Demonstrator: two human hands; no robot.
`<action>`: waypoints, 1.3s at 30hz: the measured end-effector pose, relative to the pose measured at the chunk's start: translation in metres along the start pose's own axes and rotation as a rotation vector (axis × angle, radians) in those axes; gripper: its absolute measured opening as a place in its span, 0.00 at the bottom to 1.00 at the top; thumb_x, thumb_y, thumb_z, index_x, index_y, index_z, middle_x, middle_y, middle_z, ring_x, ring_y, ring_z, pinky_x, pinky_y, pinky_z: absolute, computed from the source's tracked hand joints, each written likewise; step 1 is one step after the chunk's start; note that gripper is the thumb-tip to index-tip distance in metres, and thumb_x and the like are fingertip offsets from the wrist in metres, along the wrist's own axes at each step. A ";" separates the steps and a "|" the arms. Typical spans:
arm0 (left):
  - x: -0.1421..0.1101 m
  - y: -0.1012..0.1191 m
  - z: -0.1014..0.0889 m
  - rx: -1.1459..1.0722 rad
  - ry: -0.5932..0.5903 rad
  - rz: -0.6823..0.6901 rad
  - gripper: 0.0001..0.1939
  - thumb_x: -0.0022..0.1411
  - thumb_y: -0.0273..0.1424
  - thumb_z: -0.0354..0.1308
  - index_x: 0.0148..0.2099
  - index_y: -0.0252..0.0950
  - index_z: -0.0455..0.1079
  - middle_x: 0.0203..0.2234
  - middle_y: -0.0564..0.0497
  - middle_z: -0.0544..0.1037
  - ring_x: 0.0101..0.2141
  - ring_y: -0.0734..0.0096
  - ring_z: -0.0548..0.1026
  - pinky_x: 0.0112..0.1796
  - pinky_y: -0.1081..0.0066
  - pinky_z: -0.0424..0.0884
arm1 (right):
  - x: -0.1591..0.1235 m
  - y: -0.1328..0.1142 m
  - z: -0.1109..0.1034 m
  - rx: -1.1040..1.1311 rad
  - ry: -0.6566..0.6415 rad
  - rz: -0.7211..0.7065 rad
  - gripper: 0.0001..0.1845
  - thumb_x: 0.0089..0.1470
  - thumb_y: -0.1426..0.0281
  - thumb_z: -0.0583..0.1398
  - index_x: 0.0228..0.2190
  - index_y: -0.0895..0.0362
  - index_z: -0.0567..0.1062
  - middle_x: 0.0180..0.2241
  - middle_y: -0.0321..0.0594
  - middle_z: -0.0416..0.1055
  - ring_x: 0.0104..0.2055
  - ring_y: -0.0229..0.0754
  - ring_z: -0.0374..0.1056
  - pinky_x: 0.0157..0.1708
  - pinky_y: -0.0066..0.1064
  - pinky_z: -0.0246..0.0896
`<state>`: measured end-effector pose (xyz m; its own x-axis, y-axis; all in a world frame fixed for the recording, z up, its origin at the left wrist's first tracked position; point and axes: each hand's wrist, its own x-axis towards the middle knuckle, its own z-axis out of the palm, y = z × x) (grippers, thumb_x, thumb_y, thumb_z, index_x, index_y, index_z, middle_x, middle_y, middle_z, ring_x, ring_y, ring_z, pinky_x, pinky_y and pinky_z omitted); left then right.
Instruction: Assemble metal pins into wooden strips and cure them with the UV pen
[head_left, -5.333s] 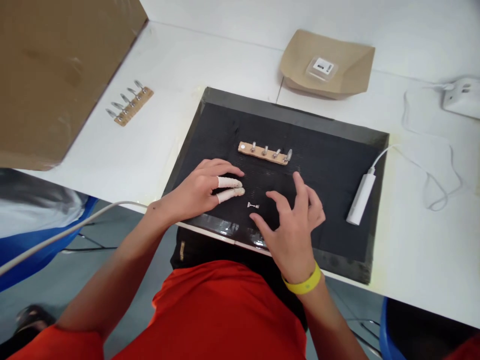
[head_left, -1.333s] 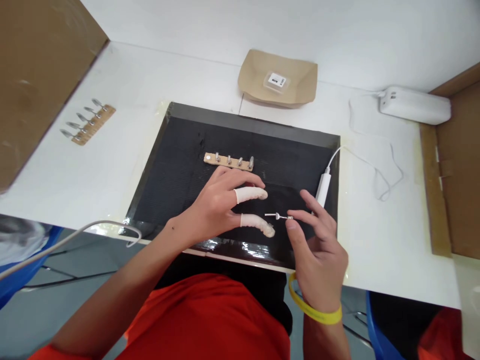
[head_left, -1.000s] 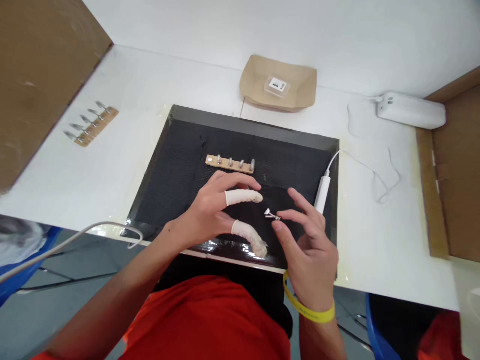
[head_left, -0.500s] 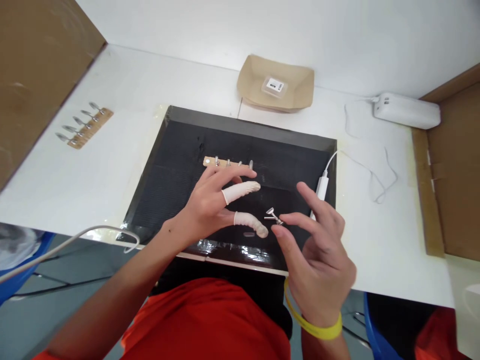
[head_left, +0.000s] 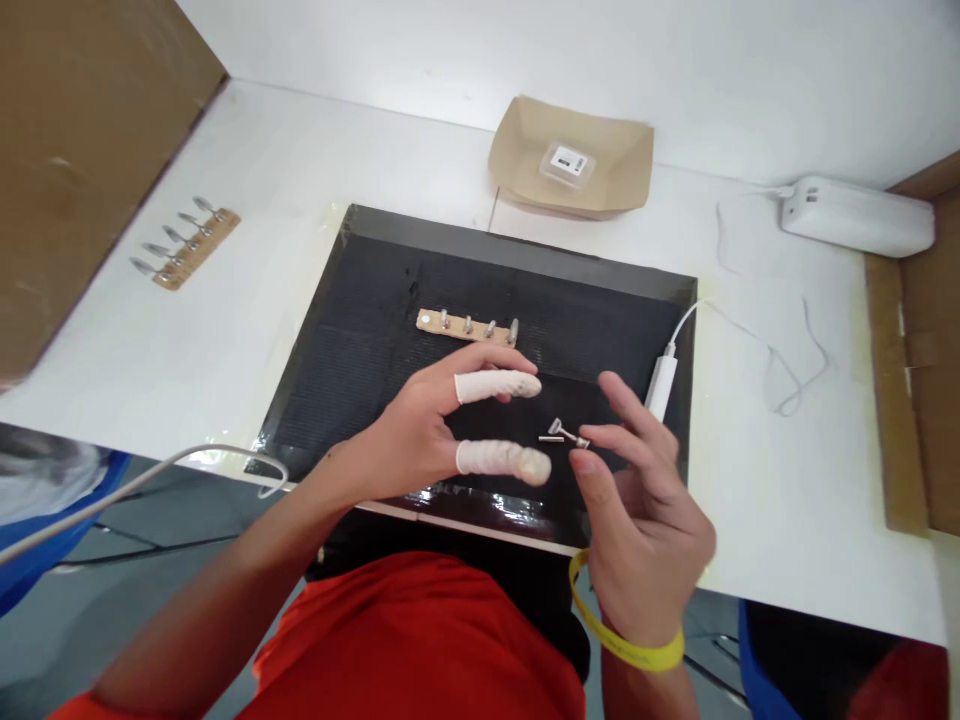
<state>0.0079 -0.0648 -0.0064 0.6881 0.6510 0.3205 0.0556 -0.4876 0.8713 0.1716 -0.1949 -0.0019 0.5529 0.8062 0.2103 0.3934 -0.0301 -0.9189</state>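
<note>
My right hand (head_left: 645, 520) pinches a small shiny metal piece (head_left: 570, 436) between thumb and forefinger. It has a flat flared end on a thin stem and resembles a cufflink. Close to it shows a short metal rod (head_left: 551, 438); I cannot tell whether it is attached. My left hand (head_left: 420, 430) is just left of these, empty, with thumb and forefinger apart in white finger cots (head_left: 495, 458). Beyond that hand, a cardboard strip (head_left: 430, 320) holding several metal pieces (head_left: 490, 329) lies on the black mat (head_left: 352, 350).
Far left on the white table lies another cardboard strip (head_left: 171, 276) with several metal pieces. A brown paper tray (head_left: 517, 150) at the back holds a small clear box (head_left: 568, 165). At right are a white plug-like stick (head_left: 661, 383) with a cable and a white power bank (head_left: 855, 215).
The view has shifted slightly, and the near strip now shows more fully beyond my left hand. My right hand still pinches the metal piece, now tilted flatter. My left thumb and forefinger are straighter.
</note>
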 end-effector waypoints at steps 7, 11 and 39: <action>-0.012 0.001 0.004 -0.171 0.029 -0.078 0.24 0.56 0.34 0.77 0.55 0.44 0.79 0.51 0.46 0.81 0.52 0.61 0.80 0.53 0.65 0.79 | -0.010 0.005 0.015 0.197 -0.108 0.095 0.08 0.61 0.71 0.67 0.41 0.47 0.82 0.61 0.39 0.76 0.65 0.51 0.69 0.63 0.52 0.64; -0.013 0.003 0.003 -0.126 0.055 -0.083 0.15 0.59 0.30 0.75 0.49 0.39 0.81 0.48 0.48 0.83 0.48 0.67 0.82 0.52 0.70 0.79 | -0.010 0.006 0.016 0.206 -0.108 0.107 0.08 0.61 0.71 0.67 0.41 0.47 0.83 0.61 0.40 0.76 0.65 0.51 0.69 0.62 0.49 0.65; -0.018 0.009 0.000 -0.014 0.059 -0.050 0.09 0.62 0.28 0.73 0.45 0.38 0.81 0.46 0.48 0.84 0.45 0.67 0.83 0.50 0.68 0.81 | -0.012 0.003 0.024 0.229 -0.109 0.110 0.07 0.61 0.71 0.66 0.41 0.49 0.83 0.58 0.43 0.78 0.62 0.50 0.71 0.60 0.51 0.68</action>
<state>-0.0041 -0.0810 -0.0046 0.6406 0.7077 0.2978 0.0780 -0.4459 0.8917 0.1484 -0.1903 -0.0152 0.4959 0.8647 0.0792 0.1525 0.0031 -0.9883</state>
